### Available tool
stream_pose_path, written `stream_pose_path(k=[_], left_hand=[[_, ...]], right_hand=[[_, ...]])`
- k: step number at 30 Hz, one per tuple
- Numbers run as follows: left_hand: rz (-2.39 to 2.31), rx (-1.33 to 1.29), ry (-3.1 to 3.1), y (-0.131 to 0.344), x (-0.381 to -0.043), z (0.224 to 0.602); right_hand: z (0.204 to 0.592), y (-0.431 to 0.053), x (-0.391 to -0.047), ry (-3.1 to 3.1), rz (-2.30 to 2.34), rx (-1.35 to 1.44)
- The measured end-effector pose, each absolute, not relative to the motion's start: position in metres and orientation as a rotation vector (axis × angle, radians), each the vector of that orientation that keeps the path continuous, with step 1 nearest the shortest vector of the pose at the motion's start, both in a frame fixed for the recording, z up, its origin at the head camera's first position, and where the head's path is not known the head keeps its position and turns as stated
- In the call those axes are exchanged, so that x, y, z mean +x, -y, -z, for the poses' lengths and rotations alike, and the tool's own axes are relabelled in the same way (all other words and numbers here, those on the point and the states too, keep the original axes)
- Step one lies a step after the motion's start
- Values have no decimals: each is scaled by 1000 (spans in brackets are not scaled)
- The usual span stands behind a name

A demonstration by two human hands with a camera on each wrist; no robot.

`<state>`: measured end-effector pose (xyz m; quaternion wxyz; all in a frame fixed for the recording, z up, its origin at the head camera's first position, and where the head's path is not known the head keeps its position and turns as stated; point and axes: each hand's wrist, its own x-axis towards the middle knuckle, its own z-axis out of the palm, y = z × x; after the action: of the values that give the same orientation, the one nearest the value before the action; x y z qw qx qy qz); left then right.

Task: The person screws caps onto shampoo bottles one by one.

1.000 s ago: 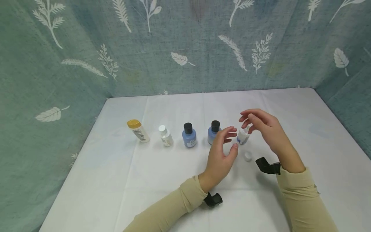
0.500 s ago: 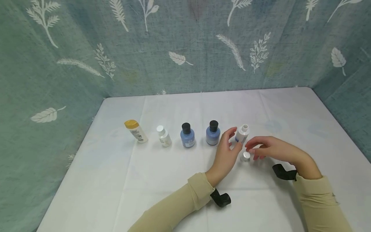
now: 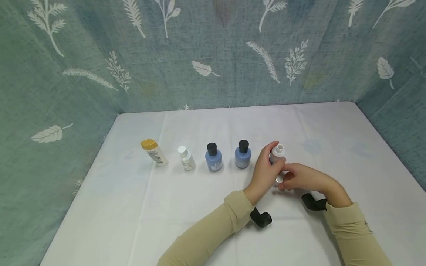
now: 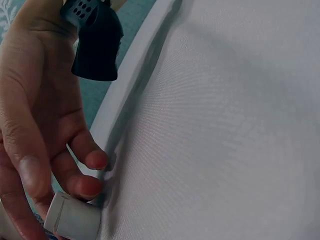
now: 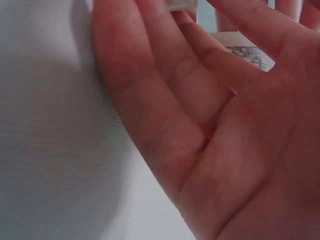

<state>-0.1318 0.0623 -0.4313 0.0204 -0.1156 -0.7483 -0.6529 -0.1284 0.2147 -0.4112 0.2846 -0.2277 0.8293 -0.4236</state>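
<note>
A white bottle (image 3: 277, 151) stands uncapped on the right part of the table in the head view, its mouth facing up. My left hand (image 3: 264, 173) holds it, with index finger behind and thumb in front. Just nearer to me, my right hand (image 3: 306, 180) pinches the small white cap (image 3: 279, 180) between thumb and fingers at the tabletop. In the left wrist view the white cap (image 4: 75, 218) shows below the left fingertips. Only a sliver of the cap (image 5: 182, 5) appears in the right wrist view, with the bottle's printed label (image 5: 250, 54) behind the fingers.
Left of the hands stand two blue bottles with black caps (image 3: 242, 154) (image 3: 213, 157), a small white bottle (image 3: 186, 158) and a white bottle with a yellow cap (image 3: 154, 152). A white cloth covers the table (image 3: 186, 229); a green leaf-patterned curtain (image 3: 213, 55) hangs behind.
My right hand has come down from above the open bottle to the cap and pinched it. My left hand has moved right and taken hold of the bottle.
</note>
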Motion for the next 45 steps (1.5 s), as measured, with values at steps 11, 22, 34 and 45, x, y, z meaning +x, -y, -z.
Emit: stream_pose_path(k=[11, 22, 34, 45], left_hand=[[1959, -334, 2427, -59, -137, 436], [1979, -376, 2361, -61, -142, 439], [2034, -339, 2316, -59, -145, 443], [2131, -442, 2316, -62, -148, 448]], right_hand=[[424, -210, -132, -2378, 1049, -721], [412, -227, -133, -2474, 1190, -297], [440, -235, -150, -2928, 1458, 50], [461, -226, -169, -3081, 1798, -26]])
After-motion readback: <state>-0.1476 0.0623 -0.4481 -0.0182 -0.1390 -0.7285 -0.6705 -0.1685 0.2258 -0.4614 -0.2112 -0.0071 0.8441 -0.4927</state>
